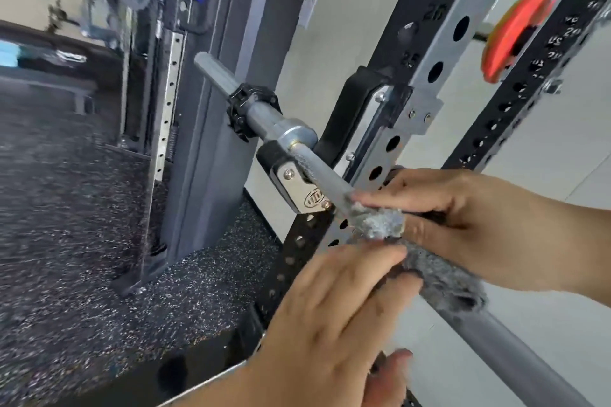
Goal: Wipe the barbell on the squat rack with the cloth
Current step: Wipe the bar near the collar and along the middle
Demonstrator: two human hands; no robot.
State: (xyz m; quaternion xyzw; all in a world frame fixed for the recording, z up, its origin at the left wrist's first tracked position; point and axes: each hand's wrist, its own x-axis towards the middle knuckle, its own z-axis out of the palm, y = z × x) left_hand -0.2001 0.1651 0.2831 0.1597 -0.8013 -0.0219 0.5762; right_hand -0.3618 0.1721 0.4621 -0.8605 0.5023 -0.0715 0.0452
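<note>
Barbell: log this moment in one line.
phase: wiping | barbell: on squat rack | cloth: wrapped round barbell | right hand: grips cloth | left hand: touches cloth

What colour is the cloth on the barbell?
Grey, mottled; the cloth shows best in the head view.

You have a single view, worn on your head, facing forward and down with a sideways tilt; it sits close over your left hand (330, 311), right hand (469, 218) and the cloth (380, 221) on the barbell (297, 135), with the floor (66, 208) stretching off at left
</note>
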